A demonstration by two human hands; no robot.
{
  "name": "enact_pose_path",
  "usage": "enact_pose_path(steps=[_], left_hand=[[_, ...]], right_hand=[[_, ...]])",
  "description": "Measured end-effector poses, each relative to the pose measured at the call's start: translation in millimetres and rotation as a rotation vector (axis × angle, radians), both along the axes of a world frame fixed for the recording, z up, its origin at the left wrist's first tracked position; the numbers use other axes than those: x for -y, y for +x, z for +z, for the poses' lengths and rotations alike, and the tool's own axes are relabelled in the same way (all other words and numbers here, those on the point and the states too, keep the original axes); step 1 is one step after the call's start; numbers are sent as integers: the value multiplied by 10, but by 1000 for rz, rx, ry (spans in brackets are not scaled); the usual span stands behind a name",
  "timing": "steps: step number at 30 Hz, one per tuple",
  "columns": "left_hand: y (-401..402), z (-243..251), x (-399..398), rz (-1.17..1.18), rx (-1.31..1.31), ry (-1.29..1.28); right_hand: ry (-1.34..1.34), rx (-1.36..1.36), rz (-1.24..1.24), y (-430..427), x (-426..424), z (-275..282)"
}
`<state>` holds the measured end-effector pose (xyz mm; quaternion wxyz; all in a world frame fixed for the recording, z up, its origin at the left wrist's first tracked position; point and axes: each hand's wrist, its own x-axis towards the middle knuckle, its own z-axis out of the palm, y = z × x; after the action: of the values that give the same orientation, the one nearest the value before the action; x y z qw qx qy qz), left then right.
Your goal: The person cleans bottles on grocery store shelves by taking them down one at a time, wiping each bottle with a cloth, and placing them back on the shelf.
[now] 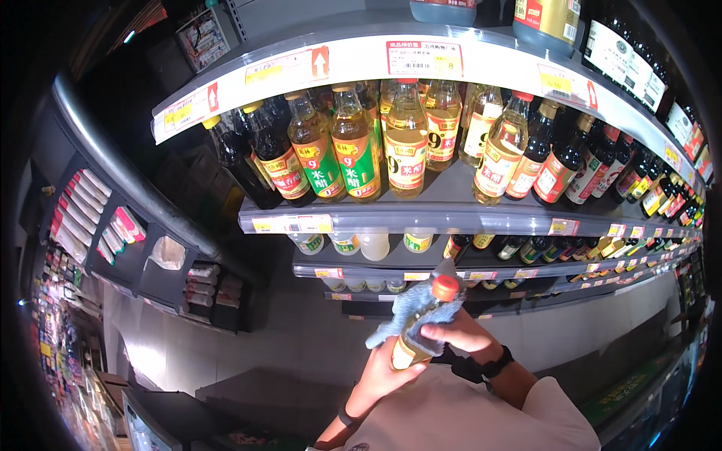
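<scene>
A glass bottle of pale yellow liquid (405, 354) with a red cap stands tilted in front of my chest, its cap end towards the shelf. My left hand (389, 369) grips it near the base, thumb by the label. A blue-grey cloth (414, 307) wraps the neck and the upper side, and my right hand (459, 334) presses it against the glass. The cloth and fingers hide much of the bottle's middle. Similar red-capped rice vinegar bottles (406, 152) stand on the shelf ahead, with a gap to the right of the front one.
Green-labelled bottles (358, 160) and dark sauce bottles (555, 175) flank that gap. The upper shelf's price-tag edge (361, 62) overhangs them. Lower shelves (366, 272) hold more bottles. On the left stands a dark rack (197, 253) with packaged goods; tiled floor (282, 338) lies between.
</scene>
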<state>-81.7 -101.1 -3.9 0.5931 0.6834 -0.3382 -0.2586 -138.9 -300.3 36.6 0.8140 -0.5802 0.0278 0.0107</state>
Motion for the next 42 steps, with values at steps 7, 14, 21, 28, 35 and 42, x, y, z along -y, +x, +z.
enact_pose_path(steps=[7, 14, 21, 28, 35, 42], left_hand=[[74, -44, -11, 173, -200, -109], [145, -165, 66, 395, -325, -256], [35, -36, 58, 320, -300, -274], [9, -108, 97, 109, -33, -4], [2, -264, 191, -135, -183, 152], [159, -516, 489, -390, -687, -141]], right_hand=[[-552, 361, 184, -118, -114, 7], [-687, 392, 391, -321, -257, 140], [-1079, 534, -68, -198, -52, 178], [-643, 381, -372, -116, -50, -244], [181, 46, -314, 110, 114, -204], [583, 75, -222, 211, -140, -366]])
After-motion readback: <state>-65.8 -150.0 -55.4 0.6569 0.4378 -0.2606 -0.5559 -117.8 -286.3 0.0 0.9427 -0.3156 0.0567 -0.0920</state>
